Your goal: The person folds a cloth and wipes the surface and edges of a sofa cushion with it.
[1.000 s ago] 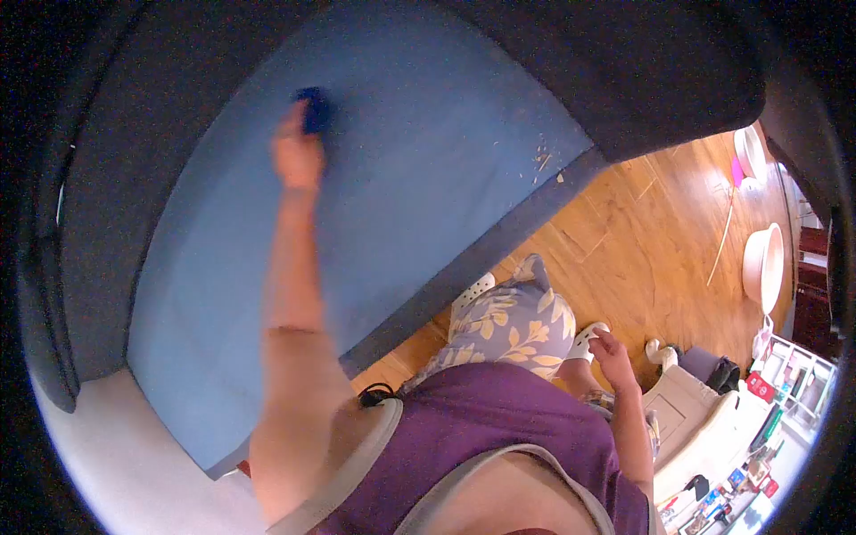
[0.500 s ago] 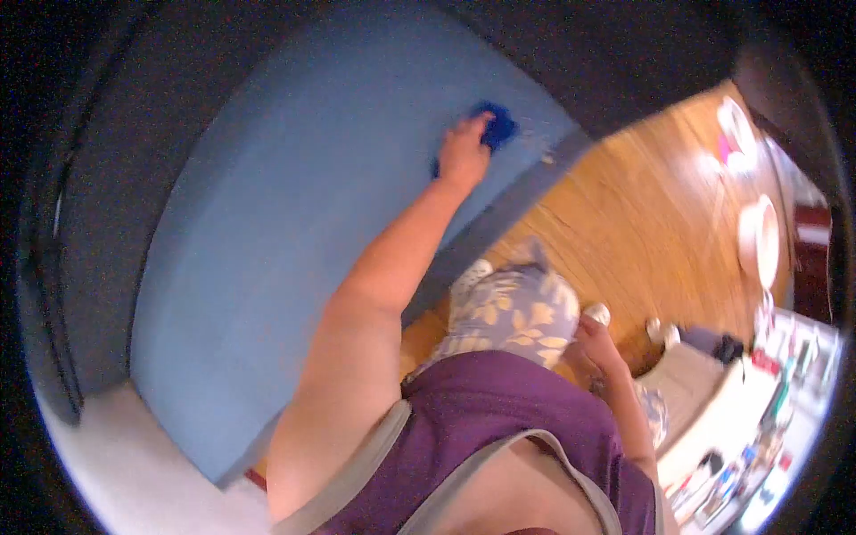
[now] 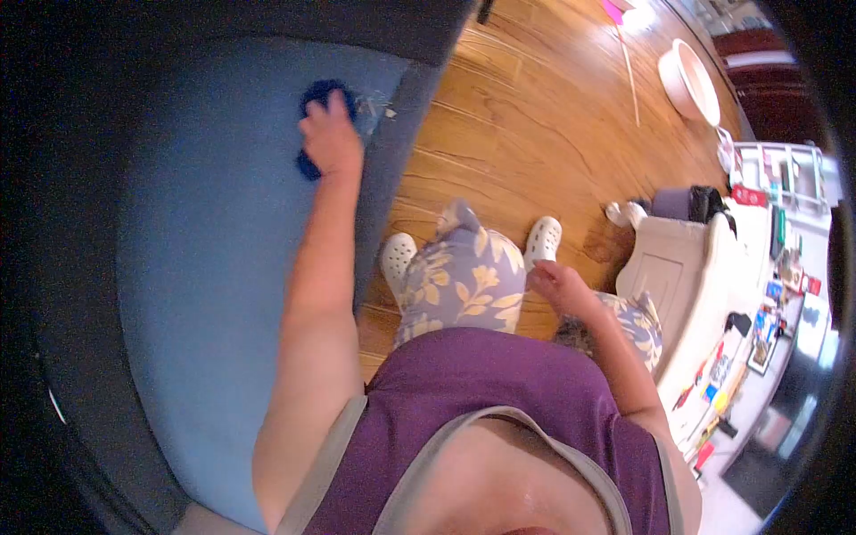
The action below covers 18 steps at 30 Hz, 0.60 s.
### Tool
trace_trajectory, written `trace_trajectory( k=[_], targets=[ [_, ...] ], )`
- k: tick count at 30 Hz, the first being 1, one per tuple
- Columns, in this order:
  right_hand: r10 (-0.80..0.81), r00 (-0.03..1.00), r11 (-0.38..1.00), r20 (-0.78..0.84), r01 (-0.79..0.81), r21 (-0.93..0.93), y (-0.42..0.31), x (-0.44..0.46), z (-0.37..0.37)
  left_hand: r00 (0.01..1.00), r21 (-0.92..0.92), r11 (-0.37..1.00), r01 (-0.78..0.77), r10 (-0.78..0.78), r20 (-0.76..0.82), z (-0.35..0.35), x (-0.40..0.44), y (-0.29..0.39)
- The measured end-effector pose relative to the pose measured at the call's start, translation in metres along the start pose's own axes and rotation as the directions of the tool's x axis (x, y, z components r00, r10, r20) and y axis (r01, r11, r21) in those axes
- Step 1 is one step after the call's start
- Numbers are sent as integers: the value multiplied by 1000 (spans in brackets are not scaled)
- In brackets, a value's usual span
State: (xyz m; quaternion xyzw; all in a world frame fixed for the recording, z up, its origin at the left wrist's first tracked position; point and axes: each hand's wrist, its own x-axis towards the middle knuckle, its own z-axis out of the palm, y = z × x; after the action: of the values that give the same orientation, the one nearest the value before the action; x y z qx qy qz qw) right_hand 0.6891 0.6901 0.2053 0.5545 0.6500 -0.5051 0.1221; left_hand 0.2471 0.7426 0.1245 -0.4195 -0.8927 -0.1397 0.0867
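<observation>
My left hand (image 3: 332,143) is pressed down on a dark blue cloth (image 3: 312,96), its fingers bent over it. The cloth lies on the blue sofa seat (image 3: 223,241), close to the far end. Just right of the cloth, whitish crumbs (image 3: 390,113) are scattered near the seat's edge. My right hand (image 3: 560,287) hangs by my knee above the floor, fingers curled in, with nothing visible in it.
Dark sofa backing (image 3: 62,267) runs along the left. On the wooden floor (image 3: 517,116) stand a pale basin (image 3: 691,85) and a thin stick (image 3: 629,76). A white cabinet (image 3: 669,259) and a cluttered tabletop (image 3: 758,392) are on the right. White clogs (image 3: 399,259) are on my feet.
The view has turned, so the sofa now sits further left and more floor shows. My left hand stays on the cloth, close to the crumbs. My right hand remains by my knee.
</observation>
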Motion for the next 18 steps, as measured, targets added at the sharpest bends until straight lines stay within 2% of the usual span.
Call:
trace_trajectory(
  k=[1, 2, 3, 5, 7, 8, 9, 11, 13, 14, 16, 17, 18],
  targets=[
    [-61, 998, 997, 19, 62, -46, 0, 4, 1, 995, -46, 995, -86, 89, 53, 3, -5, 25],
    [-126, 991, 987, 46, 129, -93, 1, 5, 2, 989, -234, 961, -144, 148, -2, 7, -8, 46],
    [-118, 992, 989, 38, 121, -90, 2, 2, 1, 987, -472, 871, -135, 159, 10, 10, -8, 64],
    [-124, 992, 990, 21, 125, -71, -3, -3, -2, 977, -686, 707, -172, 210, -29, 8, -2, 80],
    [-89, 996, 996, -12, 89, 0, 2, -6, -7, 970, -538, 808, -240, 215, -110, -13, 17, 67],
    [-64, 997, 996, -38, 67, 67, 2, -6, -10, 979, -417, 888, -193, 149, -136, -26, 25, 57],
    [-60, 997, 995, -40, 62, 74, 0, -7, -12, 986, -370, 919, -136, 90, -138, -24, 38, 38],
    [-14, 996, 994, -93, 24, 105, -9, -12, -12, 988, -195, 973, 124, -140, -71, -19, 51, 1],
    [-76, 996, 996, -48, 78, 44, 13, -2, -2, 974, -108, 969, 222, -225, -16, -3, 48, -5],
    [-134, 991, 991, -6, 134, -20, 28, 3, 2, 996, -80, 992, 93, -93, 5, 11, 42, 7],
    [-161, 987, 985, 0, 161, -62, 8, -3, 2, 982, -66, 981, -184, 187, 37, 15, 28, 65],
    [-201, 980, 974, 1, 200, -101, -3, -3, 2, 965, -151, 960, -237, 250, 73, 15, 19, 94],
    [-235, 972, 966, 3, 234, -110, -7, -1, -1, 921, -462, 873, -157, 298, 251, 5, 14, 119]
  ],
)
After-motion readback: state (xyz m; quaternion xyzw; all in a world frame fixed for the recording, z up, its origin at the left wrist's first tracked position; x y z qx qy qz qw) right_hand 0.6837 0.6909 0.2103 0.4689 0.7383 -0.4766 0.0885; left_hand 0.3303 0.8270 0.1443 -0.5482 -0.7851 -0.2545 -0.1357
